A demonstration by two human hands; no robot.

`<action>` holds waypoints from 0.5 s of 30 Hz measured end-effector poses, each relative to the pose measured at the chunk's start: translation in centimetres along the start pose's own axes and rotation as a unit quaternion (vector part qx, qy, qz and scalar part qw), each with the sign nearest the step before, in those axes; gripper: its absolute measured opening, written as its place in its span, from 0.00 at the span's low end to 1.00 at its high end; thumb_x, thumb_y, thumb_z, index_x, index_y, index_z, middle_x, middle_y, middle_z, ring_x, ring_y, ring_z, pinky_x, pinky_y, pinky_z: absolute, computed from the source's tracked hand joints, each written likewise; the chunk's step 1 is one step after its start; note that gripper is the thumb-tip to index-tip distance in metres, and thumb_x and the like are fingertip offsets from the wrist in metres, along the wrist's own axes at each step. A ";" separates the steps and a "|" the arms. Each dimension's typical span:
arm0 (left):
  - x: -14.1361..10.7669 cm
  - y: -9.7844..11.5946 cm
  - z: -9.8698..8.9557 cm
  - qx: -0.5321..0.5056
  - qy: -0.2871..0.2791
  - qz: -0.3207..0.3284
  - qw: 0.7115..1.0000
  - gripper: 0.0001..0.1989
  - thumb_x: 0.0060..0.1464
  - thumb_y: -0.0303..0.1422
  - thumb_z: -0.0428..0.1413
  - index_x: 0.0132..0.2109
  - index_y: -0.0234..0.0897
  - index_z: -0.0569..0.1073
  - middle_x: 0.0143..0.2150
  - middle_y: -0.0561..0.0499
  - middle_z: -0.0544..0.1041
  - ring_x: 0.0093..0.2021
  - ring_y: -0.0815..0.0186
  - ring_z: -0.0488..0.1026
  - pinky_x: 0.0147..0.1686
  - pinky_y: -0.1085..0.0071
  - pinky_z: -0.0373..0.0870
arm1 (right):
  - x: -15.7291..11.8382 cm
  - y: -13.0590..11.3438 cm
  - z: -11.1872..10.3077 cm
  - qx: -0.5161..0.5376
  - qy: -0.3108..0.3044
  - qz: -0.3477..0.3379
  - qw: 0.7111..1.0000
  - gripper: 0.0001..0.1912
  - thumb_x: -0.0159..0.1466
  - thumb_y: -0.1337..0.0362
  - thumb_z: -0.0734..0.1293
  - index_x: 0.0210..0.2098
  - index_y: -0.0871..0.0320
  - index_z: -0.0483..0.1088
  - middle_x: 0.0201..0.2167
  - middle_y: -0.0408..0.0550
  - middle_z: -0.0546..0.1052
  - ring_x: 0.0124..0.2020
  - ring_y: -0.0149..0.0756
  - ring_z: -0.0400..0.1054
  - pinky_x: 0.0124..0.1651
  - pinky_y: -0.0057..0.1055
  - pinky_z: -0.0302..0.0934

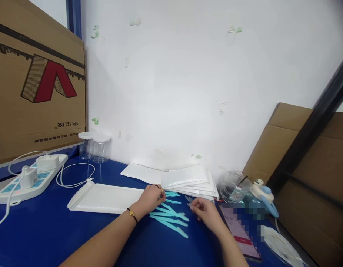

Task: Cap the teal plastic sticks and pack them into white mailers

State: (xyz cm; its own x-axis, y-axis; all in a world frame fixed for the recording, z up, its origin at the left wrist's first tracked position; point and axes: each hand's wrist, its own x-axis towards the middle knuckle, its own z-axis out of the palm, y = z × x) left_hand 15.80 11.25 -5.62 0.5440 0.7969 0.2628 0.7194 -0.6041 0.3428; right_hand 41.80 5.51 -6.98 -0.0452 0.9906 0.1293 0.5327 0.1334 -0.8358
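Observation:
Several teal plastic sticks (171, 221) lie fanned out on the blue table between my hands. My left hand (152, 198) is over their upper left ends, fingers curled, and what it grips, if anything, is hidden. Close by on the right, my right hand (202, 210) has its fingertips pinched at a small clear piece (189, 202); the exact contact is too small to tell. A white padded envelope (105, 198) lies flat left of my left hand. Behind the hands, more white envelopes (188, 177) are stacked against the wall.
At left are a white power strip (35, 181) with plugs, a looped cable and two clear jars (101, 150). Toward the right lie a tablet (239, 231), a clear plastic bag (234, 183), a blue-white figure (262, 193) and a round white item (282, 245). Cardboard stands at both sides.

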 end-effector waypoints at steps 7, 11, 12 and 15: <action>-0.1 0.4 -0.7 -0.055 0.008 0.007 0.998 0.08 0.57 0.32 0.46 0.36 0.40 0.70 0.32 0.54 0.75 0.32 0.68 0.70 0.34 0.74 0.59 | 0.4 -0.5 1.2 0.114 0.026 -0.018 0.993 0.20 0.53 0.51 0.68 0.37 0.61 0.73 0.25 0.48 0.76 0.26 0.37 0.71 0.30 0.29 0.63; -0.2 0.7 -0.7 -0.064 -0.002 0.008 0.998 0.07 0.57 0.33 0.47 0.36 0.40 0.69 0.30 0.55 0.74 0.31 0.68 0.69 0.32 0.76 0.59 | 0.4 -0.9 1.2 0.145 0.063 -0.026 0.987 0.20 0.49 0.49 0.71 0.31 0.60 0.72 0.24 0.48 0.76 0.25 0.37 0.72 0.29 0.30 0.64; -0.2 0.7 -0.7 -0.065 -0.004 0.009 0.998 0.07 0.57 0.33 0.47 0.36 0.40 0.69 0.30 0.55 0.74 0.31 0.69 0.69 0.32 0.76 0.59 | 0.4 -0.9 1.2 0.136 0.063 -0.031 0.988 0.20 0.49 0.49 0.71 0.31 0.60 0.72 0.23 0.48 0.76 0.24 0.37 0.71 0.29 0.30 0.64; -0.2 0.8 -0.8 -0.068 -0.007 0.013 0.998 0.07 0.57 0.33 0.47 0.35 0.40 0.70 0.28 0.55 0.73 0.30 0.69 0.69 0.31 0.76 0.58 | 0.4 -1.0 1.2 0.120 0.049 -0.039 0.991 0.21 0.51 0.48 0.70 0.33 0.60 0.73 0.25 0.49 0.77 0.26 0.39 0.72 0.32 0.32 0.65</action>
State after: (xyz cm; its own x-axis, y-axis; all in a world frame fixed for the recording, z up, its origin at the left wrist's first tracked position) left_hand 15.93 10.59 -4.68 0.5676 0.7808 0.2612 0.6405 -0.6181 0.4558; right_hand 40.21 5.84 -6.74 0.0102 0.9709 0.2395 0.3140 0.2242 -0.9226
